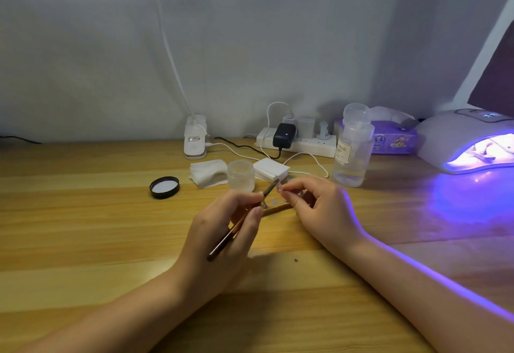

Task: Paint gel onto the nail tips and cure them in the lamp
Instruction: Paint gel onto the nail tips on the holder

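Note:
My left hand (222, 230) grips a thin gel brush (242, 222), its tip raised towards the right. My right hand (319, 210) pinches a small pale nail tip (280, 188) between thumb and fingers, right at the brush tip. A wooden stick (275, 209) lies on the table under both hands. The white curing lamp (456, 141) stands at the far right, lit violet inside. An open frosted gel jar (241, 175) stands just behind my hands, and its black lid (164, 187) lies to the left.
A clear liquid bottle (353, 149) stands right of the jar. Cotton pads (207, 176) and a white pad block (271, 171) lie behind. A power strip (297, 141) with cables, a desk lamp base (195, 138) and a purple tissue pack (395, 138) line the wall.

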The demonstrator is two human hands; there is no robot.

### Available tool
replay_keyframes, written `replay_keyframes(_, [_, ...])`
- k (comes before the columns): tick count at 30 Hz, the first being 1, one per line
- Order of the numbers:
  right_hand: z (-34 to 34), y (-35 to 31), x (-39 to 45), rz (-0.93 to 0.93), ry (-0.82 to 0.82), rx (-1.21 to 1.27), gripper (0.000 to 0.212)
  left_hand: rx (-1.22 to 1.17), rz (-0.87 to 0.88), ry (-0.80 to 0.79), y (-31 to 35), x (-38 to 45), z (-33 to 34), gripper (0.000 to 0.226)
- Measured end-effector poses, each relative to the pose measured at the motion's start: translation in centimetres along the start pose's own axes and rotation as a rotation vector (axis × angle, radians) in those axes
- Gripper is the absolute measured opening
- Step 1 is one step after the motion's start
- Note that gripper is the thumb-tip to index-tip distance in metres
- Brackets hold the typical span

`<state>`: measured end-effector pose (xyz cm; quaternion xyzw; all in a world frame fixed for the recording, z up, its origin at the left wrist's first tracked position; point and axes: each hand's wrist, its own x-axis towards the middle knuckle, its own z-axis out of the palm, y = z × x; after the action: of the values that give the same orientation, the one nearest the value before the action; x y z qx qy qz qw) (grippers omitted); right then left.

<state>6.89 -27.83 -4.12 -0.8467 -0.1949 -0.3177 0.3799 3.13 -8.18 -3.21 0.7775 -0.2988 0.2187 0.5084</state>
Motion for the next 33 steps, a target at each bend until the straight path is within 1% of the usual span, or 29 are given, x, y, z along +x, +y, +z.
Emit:
replay_keyframes(7, [0.02, -0.06, -0.03, 0.014, 0.009, -0.015, 0.017, -0.059, 0.003, -0.006, -0.11, 0.04, -0.23, 0.022])
replay_keyframes(13, [0.03, -0.2, 0.07, 0.007, -0.003, 0.014, 0.013, -0.117, -0.004, 0.055, -0.12, 0.08, -0.12, 0.021])
replay_keyframes(18, [-0.07, -0.26, 0.02, 0.029, -0.019, 0.031, 0.013, -0.165, -0.07, 0.032, -0.26, 0.04, -0.1, 0.026])
replay_keyframes(21, [-0.16, -0.34, 0.02, 0.046, -0.034, 0.034, 0.014, -0.205, -0.077, 0.008, -0.3, -0.06, -0.22, 0.025])
replay_keyframes(26, [-0.26, -0.38, -0.04, 0.054, -0.048, 0.052, 0.014, -0.28, -0.097, 0.024, -0.34, 0.06, -0.26, 0.027])
replay_keyframes(30, [-0.21, -0.38, -0.04, 0.058, -0.04, 0.081, 0.012, -0.247, -0.121, 0.043, -0.33, 0.24, -0.24, 0.016])
replay_keyframes(33, [-0.24, -0.32, -0.02, 0.058, -0.055, 0.096, 0.016, -0.219, -0.118, 0.044, -0.3, 0.23, -0.24, 0.017])
